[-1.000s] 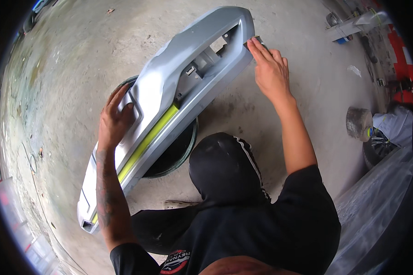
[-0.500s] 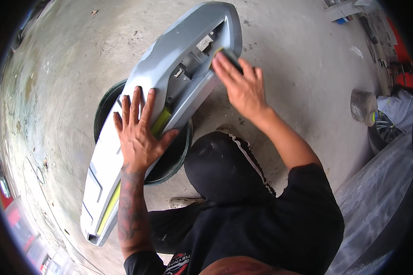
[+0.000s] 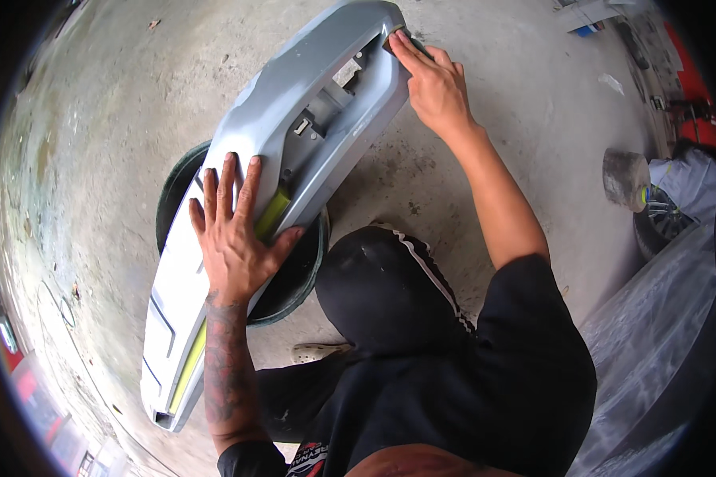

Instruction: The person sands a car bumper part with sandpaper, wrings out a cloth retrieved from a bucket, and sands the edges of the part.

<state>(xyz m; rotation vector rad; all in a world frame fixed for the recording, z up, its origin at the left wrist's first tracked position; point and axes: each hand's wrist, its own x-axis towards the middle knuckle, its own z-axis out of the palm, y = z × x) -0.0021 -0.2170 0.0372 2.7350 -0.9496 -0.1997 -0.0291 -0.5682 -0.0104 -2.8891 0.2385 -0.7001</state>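
A long grey and white car bumper rests slantwise across a dark round tub, its far end pointing up and to the right. My left hand lies flat on the middle of the bumper, fingers spread and thumb out over its near edge. At the bumper's far end, my right hand presses a dark sanding block against the corner beside the long opening. Most of the block is hidden under the fingers. Yellow-green strips show in the bumper's recesses.
My black-clad knee is bent close to the tub. On the right stand a round grey block, a wheel and a sheet of clear plastic. A thin hose lies on the concrete floor at the left.
My right hand has slid the sanding block up and to the right, from the inner edge of the opening to the bumper's far corner. My left hand stays flat on the bumper.
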